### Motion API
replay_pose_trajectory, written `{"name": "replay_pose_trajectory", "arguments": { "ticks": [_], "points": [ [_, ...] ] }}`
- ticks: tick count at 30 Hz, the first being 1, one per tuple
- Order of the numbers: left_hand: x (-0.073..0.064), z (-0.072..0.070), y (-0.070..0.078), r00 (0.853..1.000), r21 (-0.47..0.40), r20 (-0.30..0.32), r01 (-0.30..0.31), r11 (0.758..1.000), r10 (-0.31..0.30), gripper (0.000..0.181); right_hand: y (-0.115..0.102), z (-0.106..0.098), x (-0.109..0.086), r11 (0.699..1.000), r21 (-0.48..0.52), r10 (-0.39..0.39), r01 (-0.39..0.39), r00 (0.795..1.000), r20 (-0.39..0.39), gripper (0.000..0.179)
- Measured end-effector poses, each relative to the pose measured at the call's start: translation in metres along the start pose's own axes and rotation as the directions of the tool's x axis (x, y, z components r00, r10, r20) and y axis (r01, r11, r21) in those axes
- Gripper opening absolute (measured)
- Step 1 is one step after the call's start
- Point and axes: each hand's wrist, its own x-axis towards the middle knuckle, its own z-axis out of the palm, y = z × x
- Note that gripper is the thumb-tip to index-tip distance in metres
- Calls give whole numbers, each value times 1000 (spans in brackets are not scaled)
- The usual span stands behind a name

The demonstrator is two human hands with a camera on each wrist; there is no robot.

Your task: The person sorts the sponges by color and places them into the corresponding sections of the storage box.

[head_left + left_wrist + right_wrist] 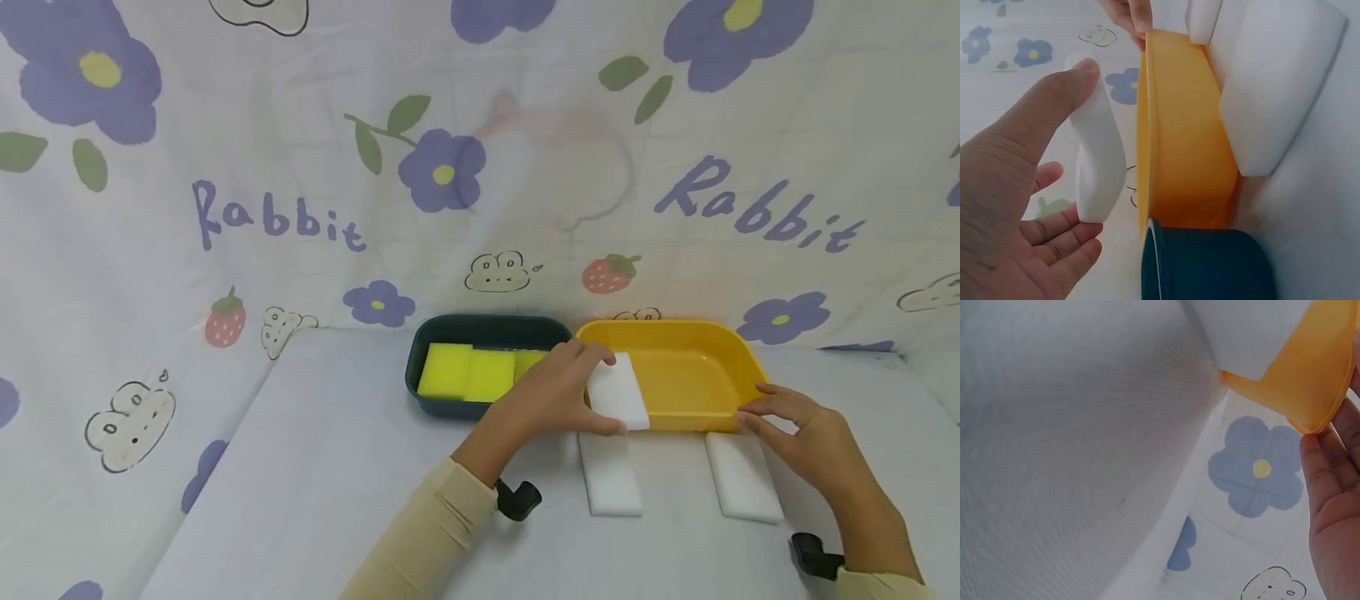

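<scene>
Two white blocks [611, 475] lie on the worktop [300, 483], three yellow blocks [489, 375] in the dark tray [450, 408]. The left hand [551, 387] pinches a third white block [618, 392] above the yellow tray [697, 375], whose rim the right hand [813, 437] grips.

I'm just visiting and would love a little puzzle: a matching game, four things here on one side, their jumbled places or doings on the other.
Things:
1. Left hand
2. Right hand
3. Yellow sponges
4. Two white blocks

Places or doings:
A. Inside the dark tray
B. Touching the yellow tray's rim
C. In front of the yellow tray
D. Pinching another white block

Pairs: 1-D, 2-B, 3-A, 4-C
</scene>
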Motion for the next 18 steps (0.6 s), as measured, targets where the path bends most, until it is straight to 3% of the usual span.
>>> {"name": "replay_pose_trajectory", "arguments": {
  "ticks": [8,18],
  "points": [
    [28,8,-2,998,-35,-9,54,998,-54,81,-2,-1,-1,1000,3,10,-10,1000,-16,37],
    [48,18,0,993,-29,20,121,992,-120,76,-3,1,-1,1000,-7,-2,2,1000,-24,34]
  ]
}}
